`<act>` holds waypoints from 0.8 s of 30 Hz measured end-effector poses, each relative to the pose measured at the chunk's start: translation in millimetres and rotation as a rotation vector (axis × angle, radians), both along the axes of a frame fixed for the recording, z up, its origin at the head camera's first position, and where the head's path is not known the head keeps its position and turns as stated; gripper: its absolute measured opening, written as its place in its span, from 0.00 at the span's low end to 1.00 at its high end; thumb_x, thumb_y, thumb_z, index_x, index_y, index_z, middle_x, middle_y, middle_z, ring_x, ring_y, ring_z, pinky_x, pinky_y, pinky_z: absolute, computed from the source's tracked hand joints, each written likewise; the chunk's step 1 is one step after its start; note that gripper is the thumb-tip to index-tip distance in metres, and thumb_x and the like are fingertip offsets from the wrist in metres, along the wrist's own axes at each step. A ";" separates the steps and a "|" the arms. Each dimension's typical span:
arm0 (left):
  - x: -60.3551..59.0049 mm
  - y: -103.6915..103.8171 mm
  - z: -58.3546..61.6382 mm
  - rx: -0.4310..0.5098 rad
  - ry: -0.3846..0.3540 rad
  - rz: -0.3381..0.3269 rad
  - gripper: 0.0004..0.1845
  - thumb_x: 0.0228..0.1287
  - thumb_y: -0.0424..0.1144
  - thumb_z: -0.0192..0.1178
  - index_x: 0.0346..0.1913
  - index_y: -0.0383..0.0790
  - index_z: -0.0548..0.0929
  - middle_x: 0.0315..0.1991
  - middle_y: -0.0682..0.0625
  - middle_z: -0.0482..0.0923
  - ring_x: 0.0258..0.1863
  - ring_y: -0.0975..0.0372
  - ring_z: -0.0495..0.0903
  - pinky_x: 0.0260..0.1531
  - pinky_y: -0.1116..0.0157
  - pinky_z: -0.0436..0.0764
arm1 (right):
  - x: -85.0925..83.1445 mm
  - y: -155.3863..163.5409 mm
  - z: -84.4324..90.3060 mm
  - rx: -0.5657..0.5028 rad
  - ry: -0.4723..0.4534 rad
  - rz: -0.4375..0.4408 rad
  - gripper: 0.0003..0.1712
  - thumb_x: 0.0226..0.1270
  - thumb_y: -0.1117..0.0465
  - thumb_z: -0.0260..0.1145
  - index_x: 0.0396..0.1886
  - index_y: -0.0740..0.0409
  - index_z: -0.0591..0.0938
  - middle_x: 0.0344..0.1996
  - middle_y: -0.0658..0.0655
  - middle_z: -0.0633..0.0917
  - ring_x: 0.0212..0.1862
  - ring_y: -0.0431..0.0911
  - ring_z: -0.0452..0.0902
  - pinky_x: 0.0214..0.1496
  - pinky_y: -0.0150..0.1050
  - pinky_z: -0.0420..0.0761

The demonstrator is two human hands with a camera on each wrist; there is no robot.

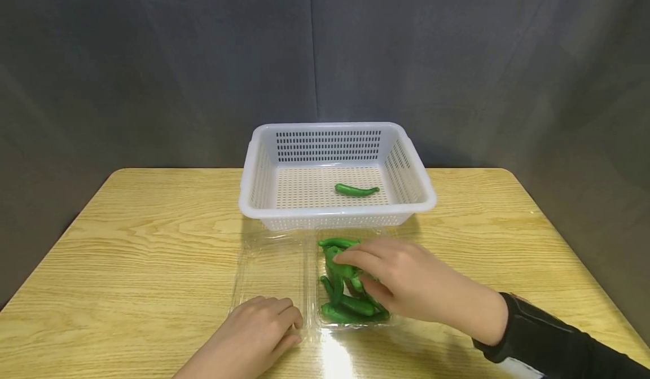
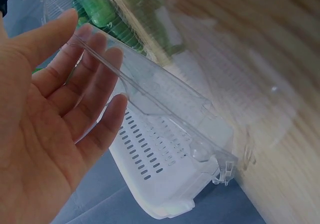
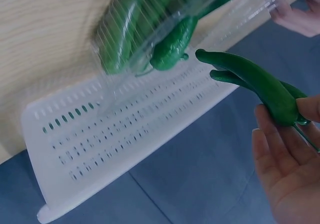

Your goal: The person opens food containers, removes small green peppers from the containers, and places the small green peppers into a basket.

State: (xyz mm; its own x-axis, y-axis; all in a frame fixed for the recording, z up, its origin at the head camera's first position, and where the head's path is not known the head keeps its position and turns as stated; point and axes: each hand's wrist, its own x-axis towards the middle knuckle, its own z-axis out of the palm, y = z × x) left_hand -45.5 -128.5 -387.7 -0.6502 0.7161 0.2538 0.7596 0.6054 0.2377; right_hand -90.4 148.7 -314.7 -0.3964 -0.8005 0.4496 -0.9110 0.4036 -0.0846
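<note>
My right hand [image 1: 406, 277] pinches green chili peppers [image 3: 272, 92] between thumb and fingers, above a clear plastic clamshell box. At least two peppers show in that grip in the right wrist view, tips pointing away from the palm. More green chili peppers [image 1: 355, 307] lie piled in the box's right half. Its clear lid [image 1: 274, 269] is folded out flat to the left. At the lid's near edge rests my left hand [image 1: 261, 331]; the left wrist view shows its fingers loosely bent by the plastic rim, holding nothing.
Behind the box stands a white perforated basket [image 1: 330, 212]. One green chili pepper [image 1: 356, 190] lies on the basket's floor. The wooden table [image 1: 127, 266] ends at a dark grey curtain [image 1: 203, 74] at the back.
</note>
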 end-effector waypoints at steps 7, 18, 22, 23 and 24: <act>0.4 0.4 -0.8 0.005 0.019 0.005 0.06 0.61 0.42 0.68 0.32 0.48 0.80 0.29 0.62 0.74 0.27 0.70 0.72 0.33 0.68 0.77 | -2.2 1.2 9.4 -0.055 0.039 0.006 0.28 0.53 0.73 0.68 0.57 0.58 0.79 0.46 0.51 0.85 0.47 0.44 0.81 0.50 0.40 0.82; 0.0 -0.7 -2.5 0.020 0.076 0.000 0.07 0.60 0.42 0.69 0.33 0.48 0.80 0.29 0.62 0.75 0.27 0.69 0.73 0.32 0.68 0.77 | -6.9 9.0 16.8 -0.102 0.088 -0.026 0.30 0.50 0.74 0.68 0.58 0.60 0.78 0.48 0.53 0.85 0.49 0.48 0.82 0.50 0.45 0.82; -0.1 -0.5 -3.0 0.027 0.091 -0.005 0.06 0.59 0.41 0.69 0.32 0.48 0.80 0.29 0.62 0.75 0.27 0.69 0.73 0.32 0.68 0.77 | -11.2 14.5 15.9 -0.109 0.063 -0.046 0.28 0.53 0.73 0.68 0.56 0.60 0.78 0.48 0.53 0.84 0.50 0.48 0.81 0.52 0.43 0.81; -0.1 -0.8 -2.9 0.026 0.088 -0.007 0.06 0.60 0.41 0.68 0.32 0.48 0.80 0.29 0.62 0.75 0.27 0.70 0.72 0.31 0.68 0.77 | -12.4 15.7 15.5 -0.113 0.061 -0.049 0.27 0.53 0.73 0.67 0.56 0.60 0.79 0.48 0.53 0.84 0.50 0.48 0.81 0.52 0.43 0.81; 0.0 -1.0 -2.8 0.024 0.085 -0.009 0.06 0.60 0.41 0.68 0.32 0.48 0.80 0.29 0.62 0.75 0.27 0.70 0.72 0.31 0.68 0.77 | -13.7 16.8 15.1 -0.120 0.062 -0.048 0.27 0.54 0.73 0.67 0.56 0.60 0.79 0.48 0.53 0.85 0.49 0.48 0.82 0.52 0.43 0.81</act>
State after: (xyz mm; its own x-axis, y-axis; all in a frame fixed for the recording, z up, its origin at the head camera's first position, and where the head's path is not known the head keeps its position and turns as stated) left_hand -45.6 -129.5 -390.5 -0.6189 0.7151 0.3250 0.7832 0.5933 0.1862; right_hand -104.0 165.5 -299.6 -0.4015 -0.7204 0.5656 -0.8959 0.4372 -0.0791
